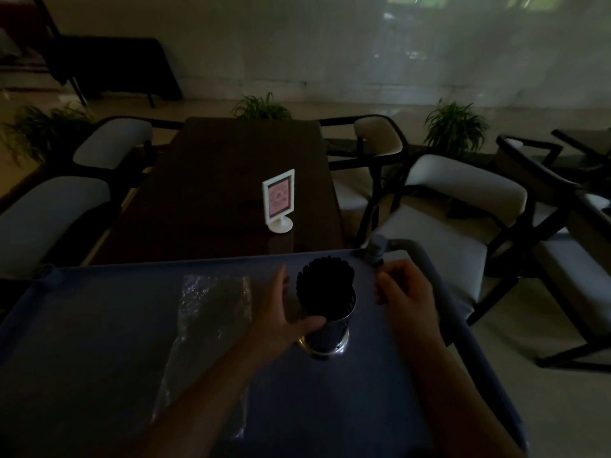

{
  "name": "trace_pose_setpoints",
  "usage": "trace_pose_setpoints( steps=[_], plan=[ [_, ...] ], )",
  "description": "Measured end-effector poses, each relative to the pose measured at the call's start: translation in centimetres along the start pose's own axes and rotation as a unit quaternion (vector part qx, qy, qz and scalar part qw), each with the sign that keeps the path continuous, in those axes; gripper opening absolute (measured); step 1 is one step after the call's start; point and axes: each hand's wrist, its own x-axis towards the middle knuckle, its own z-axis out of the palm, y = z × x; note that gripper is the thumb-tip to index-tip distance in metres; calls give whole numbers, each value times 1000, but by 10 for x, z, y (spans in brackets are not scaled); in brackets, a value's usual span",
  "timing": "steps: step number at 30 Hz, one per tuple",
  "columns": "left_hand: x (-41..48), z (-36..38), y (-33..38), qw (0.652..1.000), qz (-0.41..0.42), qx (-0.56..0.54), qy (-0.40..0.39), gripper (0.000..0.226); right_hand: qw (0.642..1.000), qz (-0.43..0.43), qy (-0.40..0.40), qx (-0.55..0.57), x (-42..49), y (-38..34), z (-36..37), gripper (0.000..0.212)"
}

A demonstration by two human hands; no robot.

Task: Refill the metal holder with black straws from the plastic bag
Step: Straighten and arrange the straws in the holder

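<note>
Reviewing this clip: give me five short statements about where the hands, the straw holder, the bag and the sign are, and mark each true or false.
1. The metal holder stands upright on the blue cart top with black straws in it. True.
2. The left hand touches the holder, thumb against its near side. True.
3. The right hand is lifting the plastic bag. False: the plastic bag lies flat on the cart, left of the holder, and the right hand is to the holder's right.
4. The white table sign stands on the cart. False: it stands on the dark table beyond the cart.
5. The holder is empty. False: straws fill it.
</note>
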Motion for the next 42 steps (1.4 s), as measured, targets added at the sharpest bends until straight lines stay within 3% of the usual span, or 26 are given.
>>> trace_pose_setpoints(
  steps=[5,8,13,16,24,28,32,42],
  plan=[
    [6,15,-6,998,-35,-52,-13,113,984,58,-152,-73,16,28,4,58],
    [13,19,-5,995,-50,-85,-3,90,972,63,-203,-104,22,42,15,70],
    [22,19,0,996,-37,-85,10,64,970,42,-218,-102,32,48,31,53],
    [30,15,5,996,-38,-78,-8,66,965,52,-245,-76,36,49,34,45],
    [48,11,8,998,-26,-48,-9,59,940,72,-326,-67,47,58,26,75],
    [54,10,10,999,-13,-49,-20,43,954,50,-282,-85,48,61,30,67],
    [58,6,13,999,27,15,-23,31,966,50,-237,-94,49,62,37,40],
    [63,-7,41,983,107,145,-26,37,974,30,-213,-68,53,47,35,25]
  ],
)
